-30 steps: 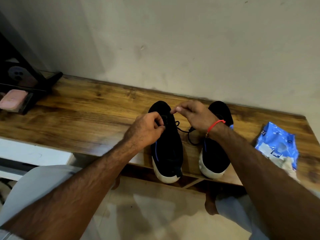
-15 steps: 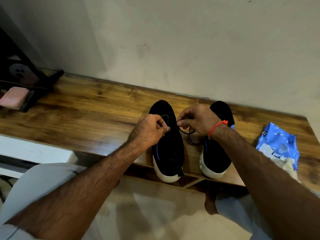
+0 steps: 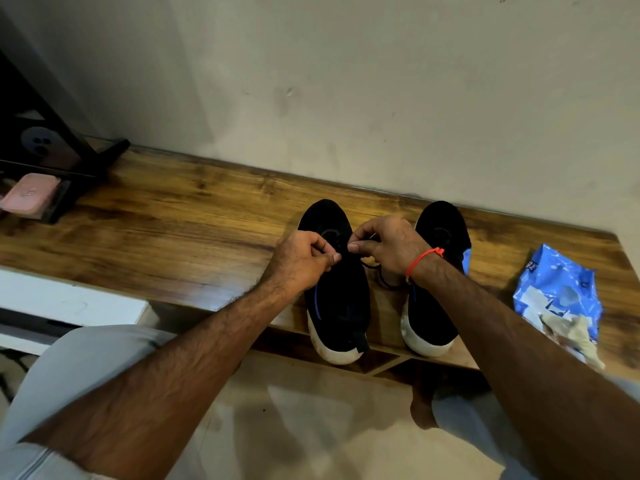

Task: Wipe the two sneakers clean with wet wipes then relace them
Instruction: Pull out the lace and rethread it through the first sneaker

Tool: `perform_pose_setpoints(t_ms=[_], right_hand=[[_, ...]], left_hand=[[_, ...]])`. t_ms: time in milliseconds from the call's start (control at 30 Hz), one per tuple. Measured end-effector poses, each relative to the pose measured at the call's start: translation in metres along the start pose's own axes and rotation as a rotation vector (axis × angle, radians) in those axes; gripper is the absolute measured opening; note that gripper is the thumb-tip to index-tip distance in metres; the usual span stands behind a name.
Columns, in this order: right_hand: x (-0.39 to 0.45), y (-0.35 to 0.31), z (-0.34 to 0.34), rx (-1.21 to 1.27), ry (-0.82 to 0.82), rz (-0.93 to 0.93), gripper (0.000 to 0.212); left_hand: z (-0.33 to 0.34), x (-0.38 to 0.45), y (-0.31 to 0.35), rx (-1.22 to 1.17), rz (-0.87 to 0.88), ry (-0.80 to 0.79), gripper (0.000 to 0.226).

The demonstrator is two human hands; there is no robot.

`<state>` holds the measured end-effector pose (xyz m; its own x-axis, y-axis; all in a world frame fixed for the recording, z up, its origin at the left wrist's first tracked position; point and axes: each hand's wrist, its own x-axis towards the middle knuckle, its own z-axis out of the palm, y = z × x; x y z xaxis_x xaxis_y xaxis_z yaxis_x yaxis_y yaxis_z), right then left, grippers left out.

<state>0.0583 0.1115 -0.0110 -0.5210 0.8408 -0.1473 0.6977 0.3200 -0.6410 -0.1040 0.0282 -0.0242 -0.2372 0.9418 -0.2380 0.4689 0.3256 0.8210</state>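
Two black sneakers with white heels stand side by side on the wooden shelf (image 3: 173,230), toes toward the wall: the left sneaker (image 3: 337,306) and the right sneaker (image 3: 433,313). Both my hands are over the left sneaker's lacing area. My left hand (image 3: 299,261) pinches the black lace between thumb and curled fingers. My right hand (image 3: 388,245), with a red thread on its wrist, pinches the other part of the lace. A loop of black lace (image 3: 384,277) hangs between the two shoes.
A blue wet-wipes pack (image 3: 557,289) lies on the shelf's right end with a used crumpled wipe (image 3: 571,332) at its near side. At the far left stand a black frame (image 3: 52,147) and a pink case (image 3: 29,194). The wall runs close behind.
My right hand came down and left from above the shoes toward my left hand; both hands now meet fingertip to fingertip over the left sneaker's laces.
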Motion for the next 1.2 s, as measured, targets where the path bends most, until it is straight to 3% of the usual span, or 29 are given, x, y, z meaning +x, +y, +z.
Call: perform_pose_setpoints(t_ms=[500, 667, 833, 1033, 1200], right_hand=[[0.003, 0.005, 0.005, 0.044, -0.048, 0.015, 0.003], [0.002, 0.004, -0.001, -0.052, -0.067, -0.078, 0.004], [0.008, 0.004, 0.004, -0.380, -0.077, -0.233, 0.005], [0.004, 0.007, -0.005, -0.048, -0.126, -0.043, 0.007], [0.003, 0.010, -0.003, 0.018, -0.099, -0.005, 0.008]], left_hand=[[0.013, -0.002, -0.009, -0.160, -0.037, 0.027, 0.007], [0.015, -0.001, -0.008, -0.222, -0.091, 0.001, 0.008], [0.018, 0.000, -0.010, -0.261, -0.092, -0.012, 0.009], [0.021, -0.003, -0.010, -0.282, -0.104, -0.010, 0.009], [0.018, -0.005, -0.006, -0.286, -0.132, -0.030, 0.010]])
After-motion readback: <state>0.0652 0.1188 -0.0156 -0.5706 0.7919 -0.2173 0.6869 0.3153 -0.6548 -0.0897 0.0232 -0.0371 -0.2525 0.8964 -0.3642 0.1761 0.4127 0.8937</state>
